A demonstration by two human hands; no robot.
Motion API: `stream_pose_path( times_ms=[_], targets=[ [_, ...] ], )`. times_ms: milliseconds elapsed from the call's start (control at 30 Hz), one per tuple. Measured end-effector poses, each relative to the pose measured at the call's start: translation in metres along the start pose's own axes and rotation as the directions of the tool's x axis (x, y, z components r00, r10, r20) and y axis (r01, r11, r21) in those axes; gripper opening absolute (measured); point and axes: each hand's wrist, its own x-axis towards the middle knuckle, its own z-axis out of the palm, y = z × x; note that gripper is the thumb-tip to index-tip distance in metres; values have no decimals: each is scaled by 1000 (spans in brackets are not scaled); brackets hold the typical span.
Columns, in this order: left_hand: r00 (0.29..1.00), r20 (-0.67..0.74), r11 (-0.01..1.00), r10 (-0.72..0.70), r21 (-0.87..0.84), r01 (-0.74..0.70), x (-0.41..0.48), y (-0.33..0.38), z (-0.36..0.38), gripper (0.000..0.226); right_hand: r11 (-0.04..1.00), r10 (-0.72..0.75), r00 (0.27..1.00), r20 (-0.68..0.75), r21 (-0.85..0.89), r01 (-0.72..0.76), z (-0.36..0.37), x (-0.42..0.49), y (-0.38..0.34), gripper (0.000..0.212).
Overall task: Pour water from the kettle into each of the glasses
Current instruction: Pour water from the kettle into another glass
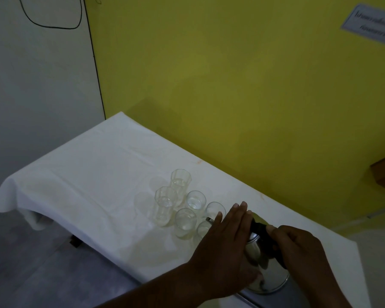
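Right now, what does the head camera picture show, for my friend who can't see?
Two hands hold a steel kettle beside six clear glasses on a white tablecloth. The right hand grips its black handle; the left hand lies flat against its side.

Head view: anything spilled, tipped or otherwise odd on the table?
No spill or tipped glass shows. The glasses stand upright in a cluster. Only oddity: a small brownish stain on the tablecloth near the yellow wall.

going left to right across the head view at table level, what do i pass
tablecloth corner → nearer tall glass → short glass right beside it → left hand → kettle → right hand
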Motion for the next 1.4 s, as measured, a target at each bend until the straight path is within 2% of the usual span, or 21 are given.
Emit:
stream_pose_path(
  times_ms=[567,733,833,933,1033,1133,1267,1400],
  targets=[
    [1000,5,1000,6,30,-6,1,-3,2,99,996,13,999,29,83,-16,2,1,0,51],
    [1000,8,992,29,126,-30,5,-2,0,98,956,118,992,34,268,-123,6,-6,-2,43],
    [1000,-2,980,31,195,-31,9,-1,0,98,875,224,974,-28,447,-188,13,-13,-10,34],
    [999,-20,971,38,238,-32,13,0,0,96,788,279,960,-31,579,-210,20,-15,-15,34],
    [998,-26,970,50,241,-42,17,-1,2,96,818,250,968,-11,538,-205,20,-11,-6,33],
    [998,-15,969,60,239,-54,21,-3,6,99,892,214,977,5,407,-198,17,-5,10,34],
    [998,13,984,60,169,-61,31,-5,12,98,953,182,982,-51,254,-164,9,6,19,35],
    [995,34,990,89,110,-92,44,-6,19,93,958,211,972,-102,219,-185,3,17,27,43]
  ],
)
